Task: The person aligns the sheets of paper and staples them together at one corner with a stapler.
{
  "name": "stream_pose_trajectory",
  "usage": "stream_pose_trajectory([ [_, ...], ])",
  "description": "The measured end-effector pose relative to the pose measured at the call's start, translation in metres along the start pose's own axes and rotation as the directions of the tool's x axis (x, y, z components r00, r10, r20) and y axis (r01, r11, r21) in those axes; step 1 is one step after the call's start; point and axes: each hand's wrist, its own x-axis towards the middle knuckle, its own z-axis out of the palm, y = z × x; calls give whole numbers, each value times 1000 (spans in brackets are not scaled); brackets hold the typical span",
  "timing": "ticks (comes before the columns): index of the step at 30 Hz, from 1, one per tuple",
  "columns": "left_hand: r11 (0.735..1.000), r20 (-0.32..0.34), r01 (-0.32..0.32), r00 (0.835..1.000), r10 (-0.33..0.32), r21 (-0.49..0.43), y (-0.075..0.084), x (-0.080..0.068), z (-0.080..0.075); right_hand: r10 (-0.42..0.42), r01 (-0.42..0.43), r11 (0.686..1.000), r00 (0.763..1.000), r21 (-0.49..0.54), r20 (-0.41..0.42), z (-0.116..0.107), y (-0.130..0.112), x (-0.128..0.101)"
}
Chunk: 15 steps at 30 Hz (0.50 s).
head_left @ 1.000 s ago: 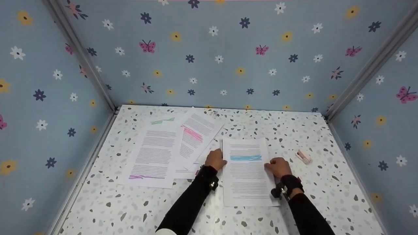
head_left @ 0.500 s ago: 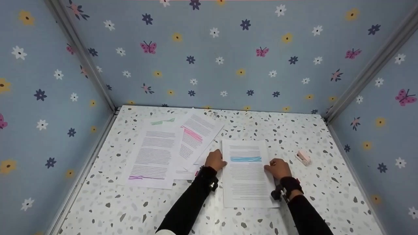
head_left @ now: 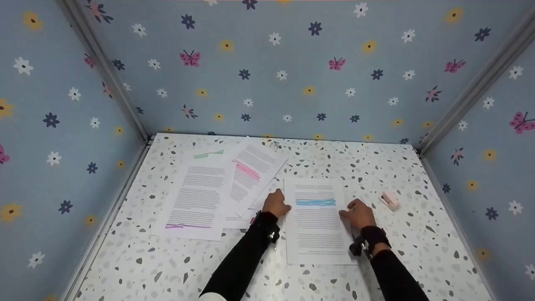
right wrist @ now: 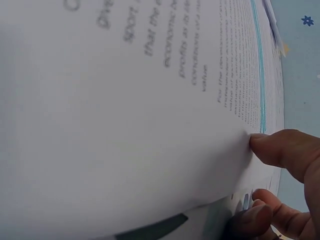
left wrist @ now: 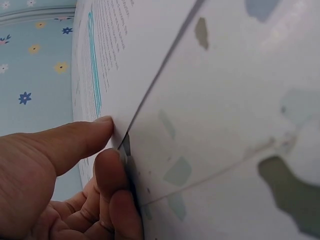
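A printed sheet of paper (head_left: pixel 318 234) with a blue highlighted band lies on the speckled table in front of me. My left hand (head_left: pixel 276 204) pinches its left edge, thumb on top and curled fingers at the border, as the left wrist view shows. On the opposite edge, my right hand (head_left: pixel 359 214) grips the sheet with its thumb (right wrist: pixel 280 147) on the upper face; the paper bows slightly there. The right fingertips are partly hidden by the page. Whether more sheets lie beneath this one I cannot tell.
Several overlapping printed sheets lie to the left, among them a page with a purple mark (head_left: pixel 200 196) and a tilted page with pink highlighting (head_left: pixel 250 184). A small pale pink stapler-like object (head_left: pixel 389 200) sits to the right. Flower-patterned walls (head_left: pixel 276 54) enclose the table.
Both hands keep their places at the sheet's edges. The head view shifts slightly; the papers and the pink object stay where they were.
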Motion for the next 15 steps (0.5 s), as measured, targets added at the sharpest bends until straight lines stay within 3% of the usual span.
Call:
stream_pose_trajectory([
  [5, 1000, 6, -12, 1000, 12, -12, 0, 2, -1, 5, -5, 1000, 1000, 0, 3, -1, -1, 0],
  [15, 1000, 20, 21, 1000, -21, -3, -7, 5, 5, 24, -24, 1000, 1000, 2, 17, 0, -1, 1],
])
